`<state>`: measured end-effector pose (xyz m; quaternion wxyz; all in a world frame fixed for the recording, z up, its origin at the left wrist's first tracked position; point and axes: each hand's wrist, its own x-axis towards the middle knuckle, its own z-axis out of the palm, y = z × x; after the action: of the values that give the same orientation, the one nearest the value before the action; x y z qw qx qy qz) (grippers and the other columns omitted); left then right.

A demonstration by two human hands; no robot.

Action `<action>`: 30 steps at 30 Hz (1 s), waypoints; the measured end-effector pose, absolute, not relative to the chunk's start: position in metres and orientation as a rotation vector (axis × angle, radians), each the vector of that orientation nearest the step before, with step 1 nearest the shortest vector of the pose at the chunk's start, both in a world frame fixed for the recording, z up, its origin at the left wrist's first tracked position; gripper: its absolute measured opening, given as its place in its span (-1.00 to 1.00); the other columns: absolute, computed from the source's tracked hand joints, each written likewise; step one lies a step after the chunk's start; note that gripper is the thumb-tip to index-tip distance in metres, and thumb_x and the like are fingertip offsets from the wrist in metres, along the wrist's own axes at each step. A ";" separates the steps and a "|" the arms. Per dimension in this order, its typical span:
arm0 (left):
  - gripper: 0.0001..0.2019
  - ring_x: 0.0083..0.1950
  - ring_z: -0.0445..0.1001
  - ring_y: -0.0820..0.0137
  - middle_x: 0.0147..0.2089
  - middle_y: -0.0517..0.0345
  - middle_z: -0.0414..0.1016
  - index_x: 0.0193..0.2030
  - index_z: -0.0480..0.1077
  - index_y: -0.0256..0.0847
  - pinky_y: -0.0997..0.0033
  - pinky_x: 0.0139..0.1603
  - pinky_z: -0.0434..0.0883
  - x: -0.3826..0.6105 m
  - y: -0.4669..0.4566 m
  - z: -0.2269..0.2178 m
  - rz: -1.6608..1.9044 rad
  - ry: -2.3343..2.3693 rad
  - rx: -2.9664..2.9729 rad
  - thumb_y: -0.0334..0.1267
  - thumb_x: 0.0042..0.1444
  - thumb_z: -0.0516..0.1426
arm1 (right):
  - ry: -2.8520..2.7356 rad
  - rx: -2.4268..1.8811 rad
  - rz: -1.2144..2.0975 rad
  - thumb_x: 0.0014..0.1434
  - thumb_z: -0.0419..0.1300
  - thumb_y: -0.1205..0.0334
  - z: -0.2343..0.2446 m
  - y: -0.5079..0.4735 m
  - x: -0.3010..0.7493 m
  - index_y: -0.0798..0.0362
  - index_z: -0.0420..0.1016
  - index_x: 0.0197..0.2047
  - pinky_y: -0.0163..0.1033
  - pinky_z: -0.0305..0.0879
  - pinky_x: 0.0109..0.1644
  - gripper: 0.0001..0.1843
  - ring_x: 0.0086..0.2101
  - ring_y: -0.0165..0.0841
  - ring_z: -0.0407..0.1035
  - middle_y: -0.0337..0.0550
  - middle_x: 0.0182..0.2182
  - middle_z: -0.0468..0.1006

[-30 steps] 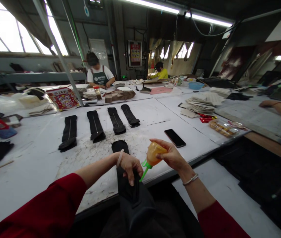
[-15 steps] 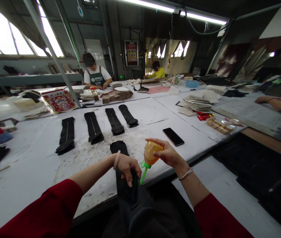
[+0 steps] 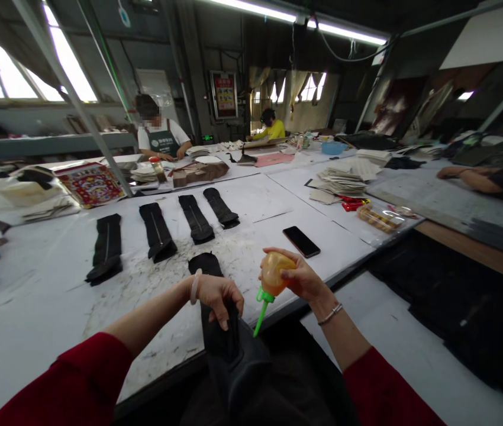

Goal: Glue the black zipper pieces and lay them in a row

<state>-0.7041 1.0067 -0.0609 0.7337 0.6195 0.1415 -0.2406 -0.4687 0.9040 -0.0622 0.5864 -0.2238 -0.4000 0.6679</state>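
Note:
My left hand is closed on the black boot upper, thumb on top and fingers curled over its edge. The upper lies partly on the white table and hangs over its front edge toward my lap. In my right hand is an amber squeeze bottle, tipped nozzle-down. Its long green nozzle points at the edge of the upper, just right of my left fingers; whether the tip touches I cannot tell. Beyond my hands lie several more black boot uppers with zippers, spread in a row.
A phone lies right of the bottle. Behind it are stacked pale pieces, red-handled scissors and a clear food pack. Co-workers sit across the table, and another person's arm rests at right. Dark material lies at lower right.
The whole view has shifted slightly, with the scene sliding left. The bottle's nozzle tip stands a little farther from my left fingers. Both hands keep their holds.

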 end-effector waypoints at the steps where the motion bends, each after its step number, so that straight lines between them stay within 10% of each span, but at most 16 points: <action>1: -0.66 -0.56 0.52 0.43 -0.45 0.18 0.59 -0.26 0.55 -0.28 0.63 -0.63 0.45 -0.704 1.007 -0.062 -0.518 0.312 1.351 -0.30 -0.23 0.45 | -0.925 -0.515 1.549 -0.19 0.53 0.20 -0.063 0.902 -0.467 0.07 0.50 0.06 -0.08 0.50 -0.20 -0.30 -0.30 -0.19 0.53 -0.09 -0.24 0.61; 30: -0.61 -0.60 0.49 0.39 -0.50 0.12 0.58 -0.33 0.49 -0.29 0.52 -0.65 0.47 -0.691 1.013 -0.073 -0.200 0.461 1.200 -0.34 -0.36 0.47 | -0.443 -0.468 1.208 -0.09 0.49 0.10 -0.089 0.852 -0.436 0.04 0.48 0.05 -0.21 0.46 -0.15 -0.38 -0.24 -0.25 0.55 -0.11 -0.23 0.65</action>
<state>-0.6910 1.0132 -0.0730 0.7958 0.5584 0.2148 -0.0931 -0.4362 0.8522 -0.0887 0.7747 -0.2160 -0.2044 0.5580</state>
